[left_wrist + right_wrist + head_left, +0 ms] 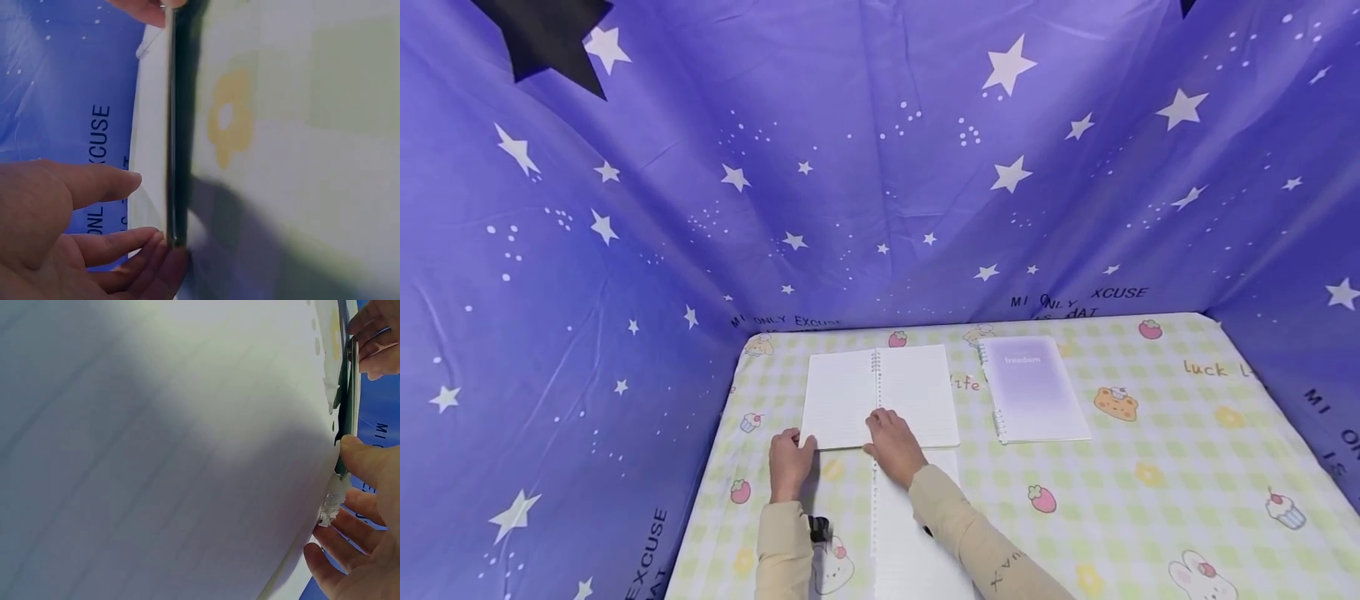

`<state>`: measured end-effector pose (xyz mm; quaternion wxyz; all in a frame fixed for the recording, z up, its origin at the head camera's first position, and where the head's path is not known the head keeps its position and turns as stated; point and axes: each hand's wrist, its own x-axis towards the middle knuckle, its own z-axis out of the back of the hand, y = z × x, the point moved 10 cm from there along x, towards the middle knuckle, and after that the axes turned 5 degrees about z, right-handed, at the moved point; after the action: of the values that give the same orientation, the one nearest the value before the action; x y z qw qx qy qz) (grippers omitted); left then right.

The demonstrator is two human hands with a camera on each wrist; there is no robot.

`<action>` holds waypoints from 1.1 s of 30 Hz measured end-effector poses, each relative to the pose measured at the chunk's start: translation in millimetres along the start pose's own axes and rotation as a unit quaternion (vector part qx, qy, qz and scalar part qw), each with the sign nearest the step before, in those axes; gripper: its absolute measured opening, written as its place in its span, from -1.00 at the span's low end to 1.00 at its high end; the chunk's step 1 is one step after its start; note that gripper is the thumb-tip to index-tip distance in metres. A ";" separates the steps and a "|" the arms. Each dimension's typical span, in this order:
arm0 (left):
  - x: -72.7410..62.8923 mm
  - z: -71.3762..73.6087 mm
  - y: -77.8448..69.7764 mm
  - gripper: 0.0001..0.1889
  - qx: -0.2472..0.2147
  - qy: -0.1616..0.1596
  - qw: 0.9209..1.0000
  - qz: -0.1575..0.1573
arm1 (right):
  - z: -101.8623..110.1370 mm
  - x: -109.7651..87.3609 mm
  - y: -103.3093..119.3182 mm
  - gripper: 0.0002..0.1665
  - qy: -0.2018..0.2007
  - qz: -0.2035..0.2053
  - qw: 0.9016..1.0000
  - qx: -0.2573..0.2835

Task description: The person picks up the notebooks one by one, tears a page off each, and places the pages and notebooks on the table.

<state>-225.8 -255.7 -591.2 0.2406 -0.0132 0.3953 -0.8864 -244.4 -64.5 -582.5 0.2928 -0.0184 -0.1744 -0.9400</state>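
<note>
Toward the tablecloth's [1217, 500] far edge, an open spiral notebook [917, 385] lies crosswise; left hand [791, 465] loosely touches its near corner, right hand's [895, 446] grip unclear.

The notebook [917, 392] lay wide open, both pages white with thin, faint lines. Wire rings [876, 362] ran down its middle. The left hand [791, 467] held the notebook at its near left corner. The right hand [895, 446] held its near edge by the end of the rings, with the thumb on the edge. A white paper [910, 525] with lines lay on the near side of the notebook, in front of its right page. Small holes ran down the paper's left side. Whether it went under the notebook was hard to tell.
</note>
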 end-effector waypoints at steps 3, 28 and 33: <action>4.5 2.7 3.7 -0.72 -0.051 0.022 0.998 0.030 | -0.9 -0.3 1.3 -0.51 -0.001 0.002 1.000 -0.015; 7.2 12.2 -11.5 -0.63 -0.210 -0.007 0.977 0.030 | 8.4 10.9 9.7 -0.33 -0.034 0.039 0.998 0.025; 1.6 16.0 -24.5 -0.64 -0.220 0.001 0.976 0.009 | 11.2 11.6 14.0 -0.32 -0.041 0.052 0.996 0.065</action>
<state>-233.9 -253.5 -563.0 0.2398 -0.0611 0.5807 -0.7756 -246.9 -77.8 -565.9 0.3340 -0.0468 -0.2457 -0.9088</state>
